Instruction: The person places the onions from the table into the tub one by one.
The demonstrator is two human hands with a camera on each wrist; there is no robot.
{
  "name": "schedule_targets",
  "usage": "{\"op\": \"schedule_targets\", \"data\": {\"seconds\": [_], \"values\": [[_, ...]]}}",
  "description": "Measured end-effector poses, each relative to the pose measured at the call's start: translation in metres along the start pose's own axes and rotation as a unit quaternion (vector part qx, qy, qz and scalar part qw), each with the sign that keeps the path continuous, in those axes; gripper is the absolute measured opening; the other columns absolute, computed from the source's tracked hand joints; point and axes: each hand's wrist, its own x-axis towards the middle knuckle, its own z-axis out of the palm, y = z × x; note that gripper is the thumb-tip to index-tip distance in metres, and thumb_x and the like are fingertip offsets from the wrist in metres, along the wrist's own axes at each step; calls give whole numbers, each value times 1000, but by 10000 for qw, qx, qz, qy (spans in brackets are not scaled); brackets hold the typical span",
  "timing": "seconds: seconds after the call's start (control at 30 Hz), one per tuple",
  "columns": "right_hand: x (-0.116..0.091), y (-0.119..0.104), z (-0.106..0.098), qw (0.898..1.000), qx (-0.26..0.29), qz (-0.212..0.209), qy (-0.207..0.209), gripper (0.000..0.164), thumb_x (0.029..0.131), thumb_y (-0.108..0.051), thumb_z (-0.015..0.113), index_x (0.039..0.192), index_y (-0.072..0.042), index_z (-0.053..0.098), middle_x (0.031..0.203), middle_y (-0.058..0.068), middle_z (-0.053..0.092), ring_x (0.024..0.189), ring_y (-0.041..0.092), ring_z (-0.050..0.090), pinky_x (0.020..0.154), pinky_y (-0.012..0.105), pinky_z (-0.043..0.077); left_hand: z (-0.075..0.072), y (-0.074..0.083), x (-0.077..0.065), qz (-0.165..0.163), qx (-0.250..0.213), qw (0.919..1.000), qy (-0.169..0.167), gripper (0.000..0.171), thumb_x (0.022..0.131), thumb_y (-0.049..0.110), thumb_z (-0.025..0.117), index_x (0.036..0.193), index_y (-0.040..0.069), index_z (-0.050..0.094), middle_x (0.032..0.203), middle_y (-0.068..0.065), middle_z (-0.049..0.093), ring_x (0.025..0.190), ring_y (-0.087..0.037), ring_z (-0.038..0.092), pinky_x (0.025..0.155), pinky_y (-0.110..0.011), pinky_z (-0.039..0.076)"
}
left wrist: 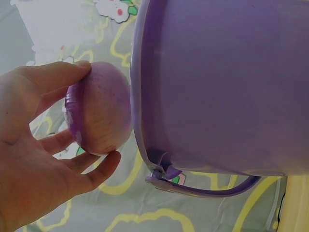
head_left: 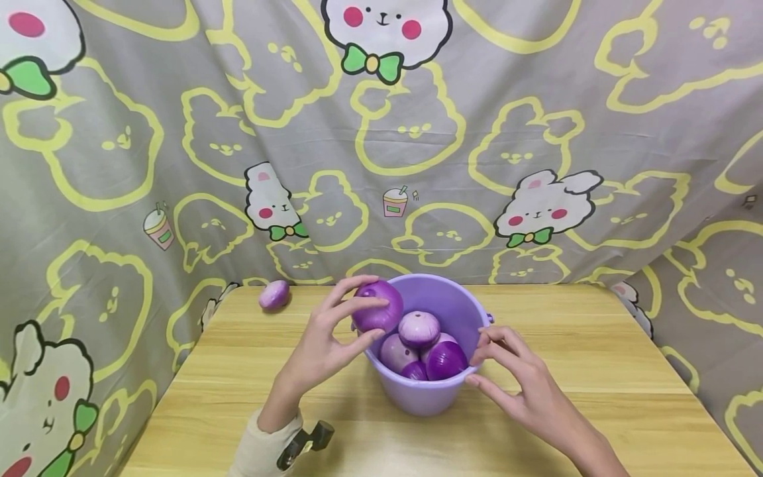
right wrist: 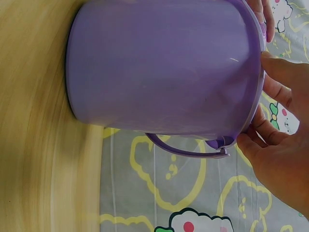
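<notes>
My left hand (head_left: 324, 338) holds a purple onion (head_left: 379, 307) between fingers and thumb at the left rim of a lilac bucket (head_left: 423, 397). Seen from the left wrist, the onion (left wrist: 104, 108) is just outside the bucket's mouth, with fingertips and thumb around it. Several purple-and-white onions (head_left: 420, 329) lie heaped inside the bucket, which stands upright. My right hand (head_left: 524, 381) grips the bucket's right rim. In the right wrist view, the thumb and fingers of that hand (right wrist: 285, 116) meet the rim near the handle joint.
Another purple onion (head_left: 275, 295) lies at the far left corner of the wooden table (head_left: 572, 411). Behind the table hangs a grey curtain (head_left: 429, 252) with cartoon prints. The bucket's handle (right wrist: 186, 152) hangs down at its far side.
</notes>
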Motion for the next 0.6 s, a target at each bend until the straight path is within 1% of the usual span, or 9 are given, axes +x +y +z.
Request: {"op": "schedule_targets", "data": {"seconds": [0.2, 0.4, 0.5, 0.6], "values": [[0, -1, 0, 10000, 8, -10, 9, 43, 75, -3, 89, 106, -25, 69, 122, -1, 58, 121, 18, 54, 111, 22, 37, 1, 1, 0, -12, 54, 9999, -95, 39, 88, 13, 83, 124, 19, 72, 149, -8, 51, 134, -28, 51, 98, -40, 56], [0, 0, 0, 10000, 9, 19, 5, 40, 77, -4, 88, 105, -25, 69, 122, -1, 58, 121, 18, 54, 111, 22, 38, 3, 1, 0, -34, 64, 9997, -220, 39, 87, 14, 83, 125, 19, 72, 149, -11, 51, 135, -27, 51, 101, -41, 54], [0, 0, 0, 10000, 30, -2, 14, 41, 76, -3, 88, 105, -24, 69, 122, 0, 58, 120, 18, 54, 111, 22, 38, 4, 1, 0, -69, 66, 9996, -265, 40, 87, 14, 83, 125, 20, 72, 149, -10, 51, 135, -27, 51, 102, -41, 53], [0, 0, 0, 10000, 46, -27, 26, 43, 75, -2, 89, 105, -24, 69, 121, 0, 58, 119, 18, 54, 110, 22, 38, 5, 0, 0, -112, 96, 9994, -307, 41, 87, 13, 83, 125, 21, 72, 150, -6, 51, 135, -26, 51, 103, -42, 52]]}}
